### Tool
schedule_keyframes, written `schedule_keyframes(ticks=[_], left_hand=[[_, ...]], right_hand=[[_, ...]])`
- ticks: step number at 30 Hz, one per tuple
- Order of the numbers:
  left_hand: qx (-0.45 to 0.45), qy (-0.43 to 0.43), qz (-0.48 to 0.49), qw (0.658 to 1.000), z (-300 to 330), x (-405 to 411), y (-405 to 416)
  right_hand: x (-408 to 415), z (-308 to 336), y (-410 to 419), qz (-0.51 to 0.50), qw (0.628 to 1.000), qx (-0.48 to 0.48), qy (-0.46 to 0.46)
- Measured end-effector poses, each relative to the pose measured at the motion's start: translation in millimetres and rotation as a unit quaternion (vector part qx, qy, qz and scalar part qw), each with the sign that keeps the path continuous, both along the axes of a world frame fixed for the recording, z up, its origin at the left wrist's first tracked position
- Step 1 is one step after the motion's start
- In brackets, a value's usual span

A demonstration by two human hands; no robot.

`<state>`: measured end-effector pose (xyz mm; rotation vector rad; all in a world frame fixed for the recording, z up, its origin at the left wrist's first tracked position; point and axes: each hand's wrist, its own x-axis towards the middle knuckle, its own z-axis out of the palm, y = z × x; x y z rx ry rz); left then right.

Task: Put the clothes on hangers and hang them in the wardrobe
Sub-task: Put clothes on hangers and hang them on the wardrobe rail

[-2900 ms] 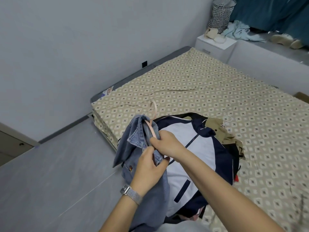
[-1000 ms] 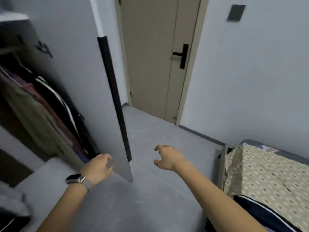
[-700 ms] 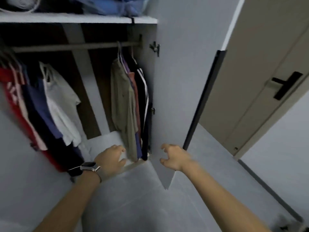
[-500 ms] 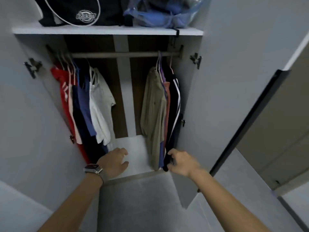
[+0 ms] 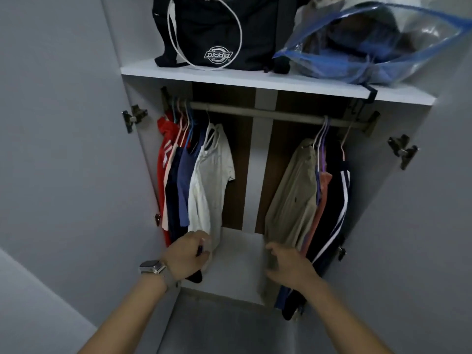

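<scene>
The wardrobe (image 5: 255, 80) stands open, its rail (image 5: 268, 114) carrying two bunches of hung clothes with a bare gap between them. On the left hang a red garment (image 5: 161, 180), dark and blue tops, and, innermost, a white T-shirt (image 5: 212, 180). On the right hang a beige shirt (image 5: 293, 198), a salmon piece and a black jacket with white stripes (image 5: 337, 200).

The left hand (image 5: 187, 256), a watch (image 5: 152, 267) on its wrist, is at the bottom hem of the white T-shirt — its fingers curl round the cloth and grip it. The right hand (image 5: 288, 267) is at the lower edge of the beige shirt, fingers spread and loosely bent against the fabric; the blur there hides whether it grips the shirt or only touches it.

Both hands sit low, just above the pale floor of the wardrobe (image 5: 240, 261) — each at the inner edge of its own bunch.

On the top shelf lie a black bag (image 5: 217, 34) with a white cord loop and a clear blue-edged plastic bag (image 5: 370, 42) stuffed with cloth.
</scene>
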<state>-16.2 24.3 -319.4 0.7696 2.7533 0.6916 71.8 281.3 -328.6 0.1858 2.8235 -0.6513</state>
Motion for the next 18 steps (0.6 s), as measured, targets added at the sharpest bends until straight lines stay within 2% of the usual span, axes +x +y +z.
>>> schedule_keyframes(ticks=[4, 9, 18], left_hand=[[0.017, 0.002, 0.036, 0.999, 2, -24, -9], [0.027, 0.026, 0.074, 0.997, 2, -86, -26], [0.021, 0.03, 0.046, 0.998, 3, -210, -36]], right_hand=[[-47, -2, -13, 0.033, 0.999, -0.026, -0.001], [-122, -7, -37, 0.05, 0.997, -0.034, 0.042], [-255, 4, -74, 0.035, 0.996, -0.075, 0.03]])
